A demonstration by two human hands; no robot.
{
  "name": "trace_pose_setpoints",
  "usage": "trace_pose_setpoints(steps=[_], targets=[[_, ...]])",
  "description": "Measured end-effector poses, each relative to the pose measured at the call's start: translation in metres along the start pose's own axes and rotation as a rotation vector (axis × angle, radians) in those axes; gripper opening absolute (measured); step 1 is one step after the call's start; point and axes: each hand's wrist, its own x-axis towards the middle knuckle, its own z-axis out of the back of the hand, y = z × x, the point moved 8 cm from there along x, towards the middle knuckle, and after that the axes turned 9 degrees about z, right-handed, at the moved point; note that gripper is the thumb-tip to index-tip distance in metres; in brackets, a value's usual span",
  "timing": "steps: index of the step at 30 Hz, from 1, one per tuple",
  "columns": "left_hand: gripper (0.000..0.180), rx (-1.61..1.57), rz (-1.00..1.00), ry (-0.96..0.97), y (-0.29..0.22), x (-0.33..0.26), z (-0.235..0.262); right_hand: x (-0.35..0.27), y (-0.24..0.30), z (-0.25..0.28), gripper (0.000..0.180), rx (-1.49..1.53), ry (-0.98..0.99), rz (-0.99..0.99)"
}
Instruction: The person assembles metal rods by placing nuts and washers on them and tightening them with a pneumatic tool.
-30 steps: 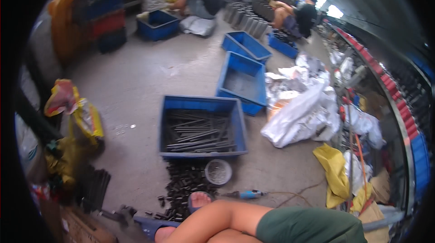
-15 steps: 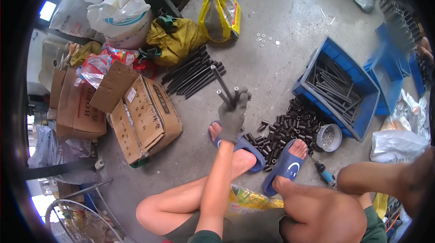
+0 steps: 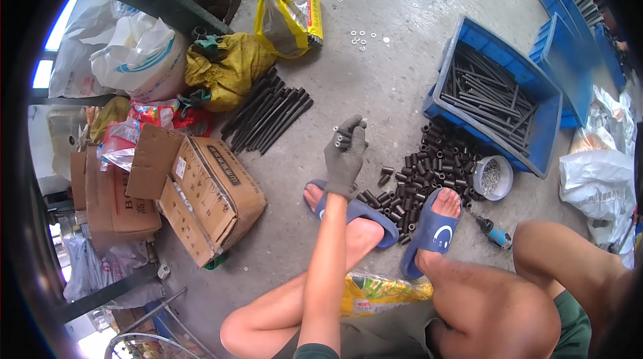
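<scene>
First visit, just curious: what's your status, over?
Left grip: closed around dark rods. Right grip: out of view. Short dark tubes heaped beside right sandal.

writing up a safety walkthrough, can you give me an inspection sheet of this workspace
Surface: grey floor with small pale rings scattered on it.
Job's things: long dark rods in a blue crate; short dark tubes heaped loose on the floor, a white bowl of small metal parts beside them; bundled bars on the left.
Clutter: cardboard box with a raised flap and yellow sack at left; blue handheld tool on the floor.
Grips: left grip, gloved, closed around a few held rods; right grip not in view.
Cables: nothing seen.
Surroundings: more blue crates and pale bags at right.
</scene>
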Motion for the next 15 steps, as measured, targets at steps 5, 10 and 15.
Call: trace_pose_setpoints(steps=[5,10,15], targets=[[0.032,0.097,-0.102,-0.012,-0.007,-0.010,0.019,-0.033,-0.044,-0.030,0.047,-0.137,0.243,-0.585],[0.030,0.068,-0.122,-0.041,-0.002,-0.017,0.016,-0.054,-0.053,-0.040,0.052,-0.251,0.460,-0.944],[0.028,0.151,-0.237,-0.086,-0.018,-0.025,0.018,-0.077,-0.052,-0.049,0.057,-0.297,0.548,-1.105]])
